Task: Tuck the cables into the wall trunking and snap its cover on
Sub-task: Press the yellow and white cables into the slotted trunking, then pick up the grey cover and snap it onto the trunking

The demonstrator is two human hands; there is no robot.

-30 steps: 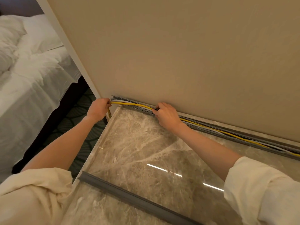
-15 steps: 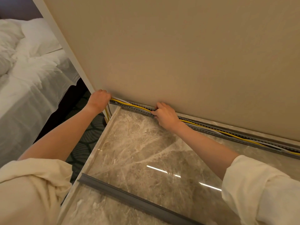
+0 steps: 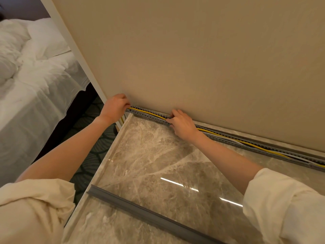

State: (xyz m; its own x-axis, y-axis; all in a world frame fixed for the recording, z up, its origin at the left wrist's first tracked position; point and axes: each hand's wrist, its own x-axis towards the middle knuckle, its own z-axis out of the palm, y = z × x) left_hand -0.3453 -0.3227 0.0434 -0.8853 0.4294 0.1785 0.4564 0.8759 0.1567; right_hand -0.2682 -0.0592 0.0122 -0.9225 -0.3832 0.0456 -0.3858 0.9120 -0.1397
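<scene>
Yellow cable [image 3: 149, 112] is pinched into trunking [image 3: 246, 143] by right hand [image 3: 182, 125]; left hand [image 3: 114, 107] is closed at trunking's end, contents hidden; cover [image 3: 151, 217] is left well apart from trunking

A bedroom, likely in a hotel: a bed [image 3: 35, 88] with rumpled white sheets and a pillow [image 3: 45, 41] stands left of a beige wall [image 3: 193, 59], with dark patterned carpet [image 3: 91, 138] beside a polished marble surface [image 3: 158, 164]

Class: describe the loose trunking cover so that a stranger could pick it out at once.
Start at the marble top below the beige wall. Near its front edge lies the cover, a long grey strip. Unlike the slotted trunking by the wall, it is smooth and holds no cables.
</scene>
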